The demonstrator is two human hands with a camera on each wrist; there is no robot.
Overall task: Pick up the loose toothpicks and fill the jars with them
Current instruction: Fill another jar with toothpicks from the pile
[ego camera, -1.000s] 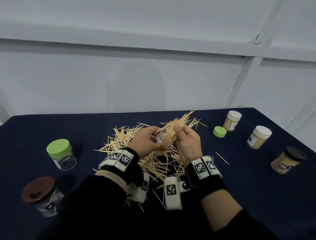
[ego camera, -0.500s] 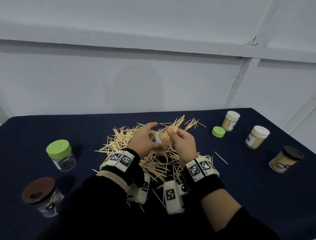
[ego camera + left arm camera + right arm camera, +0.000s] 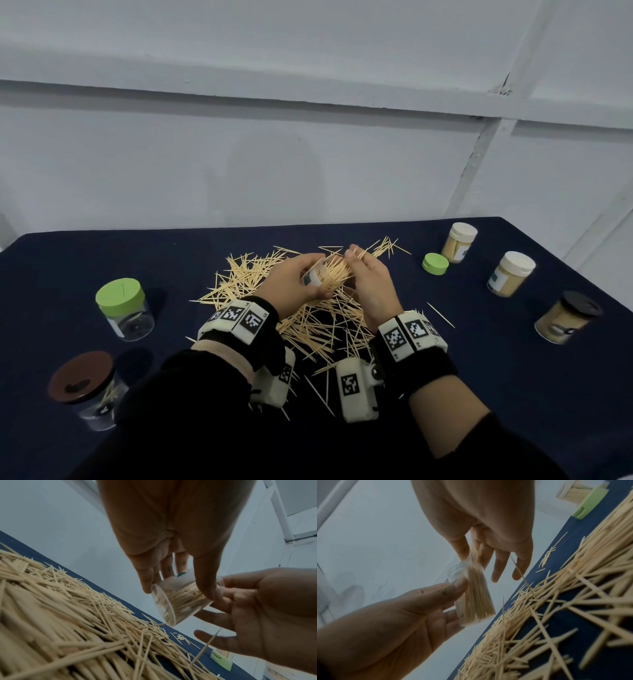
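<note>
- left hand wraps thumb and fingers round a small clear jar, tilted above the counter.
- right hand pinches a bundle of toothpicks at the jar's mouth.
- jar partly filled; loose toothpicks heaped on the counter below.

My worktop wears a dark navy cloth; behind it stands a pale grey wall with a ledge.

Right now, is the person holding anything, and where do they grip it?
The left hand grips a small clear jar by its side wall. The right hand pinches toothpicks at its mouth.
</note>
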